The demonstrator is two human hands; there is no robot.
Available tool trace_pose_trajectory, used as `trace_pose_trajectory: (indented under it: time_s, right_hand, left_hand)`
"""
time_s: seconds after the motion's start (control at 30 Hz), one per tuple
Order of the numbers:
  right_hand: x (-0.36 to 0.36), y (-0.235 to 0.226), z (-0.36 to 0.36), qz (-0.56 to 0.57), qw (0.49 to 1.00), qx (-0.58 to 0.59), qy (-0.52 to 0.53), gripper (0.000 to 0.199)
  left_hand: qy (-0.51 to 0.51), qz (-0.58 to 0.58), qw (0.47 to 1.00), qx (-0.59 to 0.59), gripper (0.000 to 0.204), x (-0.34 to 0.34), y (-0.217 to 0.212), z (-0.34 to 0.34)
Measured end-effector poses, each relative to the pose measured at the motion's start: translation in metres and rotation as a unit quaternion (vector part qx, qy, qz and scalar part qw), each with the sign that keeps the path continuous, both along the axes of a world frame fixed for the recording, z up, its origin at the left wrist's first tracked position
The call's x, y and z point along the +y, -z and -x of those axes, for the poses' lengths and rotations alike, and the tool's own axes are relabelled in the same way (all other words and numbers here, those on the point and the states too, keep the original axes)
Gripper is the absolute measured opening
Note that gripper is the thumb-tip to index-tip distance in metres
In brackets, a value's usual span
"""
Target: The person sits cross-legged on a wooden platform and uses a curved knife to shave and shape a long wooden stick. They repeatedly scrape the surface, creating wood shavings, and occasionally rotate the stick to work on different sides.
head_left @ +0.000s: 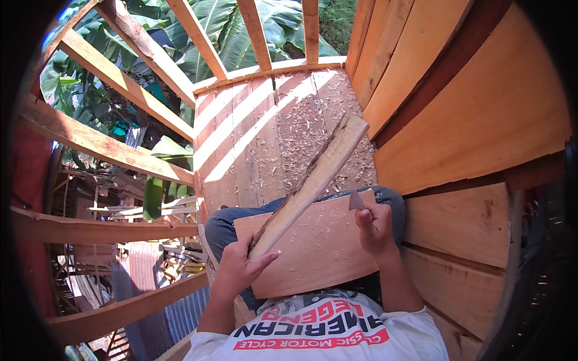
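Note:
My left hand [239, 269] is closed round the lower end of a long piece of wood [316, 183]. The wood slants away from me to the upper right, pale on its cut face, with dark rough bark along its left edge. In my right hand [377, 230] is a knife, gripped in the fist; its short pointed blade [356, 201] sticks up past the fingers, apart from the wood. The knife's handle is hidden by the fingers. Under both hands a flat wooden board [319, 249] lies across my lap, with small shavings on it.
Wood shavings [301, 117] litter the plank floor [241, 144] ahead. Slatted wooden rails [120, 150] run along the left and far sides, with banana leaves beyond. A plank wall [475, 108] stands close on my right. Corrugated metal sheets [141, 283] lie below at left.

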State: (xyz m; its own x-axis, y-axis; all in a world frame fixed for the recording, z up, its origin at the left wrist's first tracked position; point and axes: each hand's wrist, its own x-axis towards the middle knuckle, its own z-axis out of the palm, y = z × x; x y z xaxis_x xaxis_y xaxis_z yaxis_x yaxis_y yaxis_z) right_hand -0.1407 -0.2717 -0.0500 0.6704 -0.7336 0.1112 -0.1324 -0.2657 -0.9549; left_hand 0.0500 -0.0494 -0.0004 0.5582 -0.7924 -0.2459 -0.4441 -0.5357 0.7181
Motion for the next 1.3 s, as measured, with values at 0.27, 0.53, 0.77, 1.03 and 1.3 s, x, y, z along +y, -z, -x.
trace_pose_trajectory:
  time_s: [0.27, 0.53, 0.77, 1.03, 1.3]
  right_hand:
    - [0.020, -0.005, -0.012, 0.267, 0.956, 0.126, 0.003, 0.061]
    - [0.002, -0.022, -0.012, 0.396, 0.909, 0.106, 0.072, 0.067]
    - [-0.042, -0.022, 0.012, 0.259, 0.931, 0.132, 0.223, 0.066]
    - [0.029, -0.008, -0.012, 0.304, 0.948, 0.098, 0.010, 0.065]
    - [0.010, -0.019, -0.015, 0.390, 0.913, 0.116, 0.041, 0.066]
  left_hand:
    - [-0.027, 0.067, 0.995, 0.069, 0.046, -0.017, 0.002, 0.027]
    - [-0.007, 0.079, 0.994, 0.078, 0.049, -0.009, 0.005, 0.052]
    - [0.002, 0.009, 0.987, 0.158, 0.048, 0.006, 0.001, 0.058]
    - [0.003, 0.092, 0.983, 0.160, 0.051, 0.000, 0.006, 0.055]
    - [-0.002, 0.120, 0.978, 0.172, 0.050, 0.002, 0.003, 0.061]
